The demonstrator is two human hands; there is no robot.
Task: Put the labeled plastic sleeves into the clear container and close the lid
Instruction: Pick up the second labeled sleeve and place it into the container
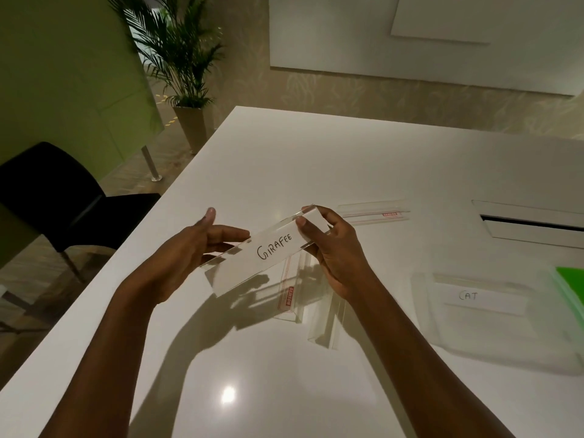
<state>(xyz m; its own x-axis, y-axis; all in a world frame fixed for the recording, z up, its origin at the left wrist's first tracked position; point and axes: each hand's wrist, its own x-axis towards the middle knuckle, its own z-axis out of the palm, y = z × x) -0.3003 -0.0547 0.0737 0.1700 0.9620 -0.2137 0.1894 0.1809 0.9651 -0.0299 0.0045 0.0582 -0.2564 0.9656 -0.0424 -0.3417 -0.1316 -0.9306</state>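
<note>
A clear plastic sleeve with a white label reading "GIRAFEE" (271,248) is held tilted above the white table (284,159). My right hand (335,248) grips its far right end with thumb on top and fingers behind. My left hand (189,251) is at its near left end with straight fingers touching it. A clear container (493,339) lies at the right with a sleeve labeled "CAT" (483,298) inside. Two more clear sleeves (325,324) lie on the table under my hands, and another one (373,211) lies farther back.
A green sheet (572,282) pokes in at the right edge. A cable slot (531,221) is set in the table at the back right. A black chair (53,197) stands left of the table, with a potted palm (186,77) beyond it.
</note>
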